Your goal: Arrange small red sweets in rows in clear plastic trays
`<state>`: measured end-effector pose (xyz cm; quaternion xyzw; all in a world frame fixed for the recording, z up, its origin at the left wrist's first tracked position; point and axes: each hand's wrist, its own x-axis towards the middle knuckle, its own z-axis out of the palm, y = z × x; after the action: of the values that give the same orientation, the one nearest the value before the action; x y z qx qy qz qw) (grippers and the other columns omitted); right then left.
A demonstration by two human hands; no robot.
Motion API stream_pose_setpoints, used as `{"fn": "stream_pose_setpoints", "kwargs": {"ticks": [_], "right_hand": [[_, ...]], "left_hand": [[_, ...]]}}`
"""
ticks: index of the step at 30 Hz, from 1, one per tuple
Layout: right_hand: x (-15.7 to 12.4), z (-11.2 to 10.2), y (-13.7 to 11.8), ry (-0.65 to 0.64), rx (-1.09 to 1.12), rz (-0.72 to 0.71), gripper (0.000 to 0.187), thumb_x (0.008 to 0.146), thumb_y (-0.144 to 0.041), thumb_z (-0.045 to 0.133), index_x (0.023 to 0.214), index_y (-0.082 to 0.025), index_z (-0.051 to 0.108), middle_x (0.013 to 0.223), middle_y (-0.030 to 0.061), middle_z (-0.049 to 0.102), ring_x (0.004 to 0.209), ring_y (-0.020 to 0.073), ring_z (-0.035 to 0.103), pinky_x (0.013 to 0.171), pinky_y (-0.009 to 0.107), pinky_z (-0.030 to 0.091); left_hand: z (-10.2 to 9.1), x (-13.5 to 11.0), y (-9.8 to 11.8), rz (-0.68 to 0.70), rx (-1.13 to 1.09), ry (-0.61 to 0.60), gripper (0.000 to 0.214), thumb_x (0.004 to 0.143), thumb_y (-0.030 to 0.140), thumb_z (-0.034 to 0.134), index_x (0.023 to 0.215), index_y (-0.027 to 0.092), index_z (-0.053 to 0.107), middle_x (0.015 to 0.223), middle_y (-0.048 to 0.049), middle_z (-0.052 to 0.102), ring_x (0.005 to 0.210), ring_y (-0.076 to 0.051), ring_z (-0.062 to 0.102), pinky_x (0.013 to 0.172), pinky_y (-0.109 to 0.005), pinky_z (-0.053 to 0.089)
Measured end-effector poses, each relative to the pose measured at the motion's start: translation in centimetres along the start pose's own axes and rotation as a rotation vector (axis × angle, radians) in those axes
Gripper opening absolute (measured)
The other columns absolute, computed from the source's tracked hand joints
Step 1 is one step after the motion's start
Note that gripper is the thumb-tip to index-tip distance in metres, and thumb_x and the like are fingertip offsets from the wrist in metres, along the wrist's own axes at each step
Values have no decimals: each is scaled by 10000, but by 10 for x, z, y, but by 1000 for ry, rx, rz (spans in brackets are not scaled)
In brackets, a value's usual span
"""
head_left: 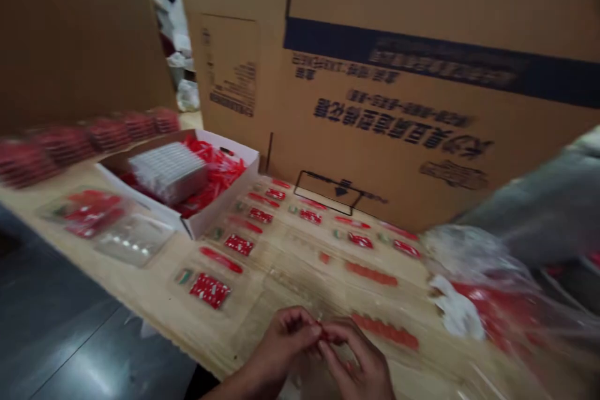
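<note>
At the near edge of the table, my left hand [288, 340] and my right hand [359, 356] meet with their fingertips pinched together. A small red piece [323, 331] shows between them, mostly covered by the fingers and blurred. Just beyond my right hand lies a row of red-orange pieces [387, 331] in a clear plastic tray, with a second similar row [371, 274] farther back. To the left of my hands, a clear tray holds a red slender item [221, 259], a red packet with white spots [210, 289] and a small green-and-white piece [183, 276].
Several similarly filled trays stand in rows toward a large cardboard box [384, 106]. A white carton [225, 197] holds red items and a stack of white trays [169, 169]. Red stacks [110, 134] line the back left. Crumpled plastic [473, 256] and white tissue [457, 309] lie at right.
</note>
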<state>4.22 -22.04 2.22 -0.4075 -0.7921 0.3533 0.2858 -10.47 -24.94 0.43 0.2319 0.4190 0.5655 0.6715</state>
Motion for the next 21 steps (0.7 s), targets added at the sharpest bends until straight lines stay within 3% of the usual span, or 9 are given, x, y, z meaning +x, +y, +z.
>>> {"fn": "stream_pose_setpoints", "kwargs": {"ticks": [2, 4, 7, 10, 15, 18, 21], "right_hand": [[18, -3, 1, 27, 2, -60, 110, 817, -258, 527, 786, -217, 625, 696, 16, 623, 652, 148, 591, 607, 227, 489], [43, -9, 6, 26, -35, -83, 107, 821, -228, 520, 795, -202, 621, 713, 11, 627, 660, 136, 590, 613, 214, 475], [89, -20, 25, 3, -186, -145, 118, 833, -181, 510, 841, -191, 627, 806, 31, 644, 764, 153, 604, 688, 237, 465], [130, -20, 49, -42, -403, -180, 123, 805, -102, 535, 827, -177, 630, 832, 43, 650, 786, 157, 602, 709, 244, 451], [159, -1, 68, -101, -487, -192, 141, 775, -52, 566, 766, -172, 638, 791, 41, 660, 759, 155, 606, 702, 235, 445], [155, 2, 63, -117, -501, -162, 125, 776, -53, 564, 760, -152, 639, 782, 66, 650, 770, 181, 598, 720, 268, 447], [136, -12, 55, -121, -490, -130, 135, 800, -94, 557, 900, -146, 631, 955, 103, 626, 928, 210, 560, 829, 310, 421]], "left_hand": [[-4, 2, 13, 35, 191, -42, 342, 688, 479, 656, 701, 142, 602, 659, -29, 654, 607, -127, 572, 625, -249, 447], [-13, 8, 29, 153, 547, -50, 353, 744, 462, 589, 902, 149, 626, 910, -90, 685, 844, -197, 609, 774, -320, 469], [-27, 31, 51, 344, 1217, -28, 516, 782, 400, 536, 1236, 159, 489, 1348, -153, 468, 1253, -289, 391, 1025, -489, 297], [-36, 58, 62, 313, 1679, -56, 588, 806, 419, 494, 1324, 157, 401, 1456, -150, 298, 1362, -325, 180, 1058, -599, 136], [-44, 78, 54, 259, 1849, -111, 677, 819, 547, 422, 1357, 143, 353, 1449, -150, 316, 1360, -328, 186, 1063, -578, 170], [-48, 77, 52, 283, 1859, -117, 678, 814, 545, 436, 1358, 149, 349, 1446, -152, 322, 1358, -321, 198, 1061, -564, 185], [-43, 72, 55, 312, 1866, -120, 657, 791, 497, 506, 1325, 132, 392, 1441, -176, 321, 1352, -346, 199, 1039, -581, 203]]}}
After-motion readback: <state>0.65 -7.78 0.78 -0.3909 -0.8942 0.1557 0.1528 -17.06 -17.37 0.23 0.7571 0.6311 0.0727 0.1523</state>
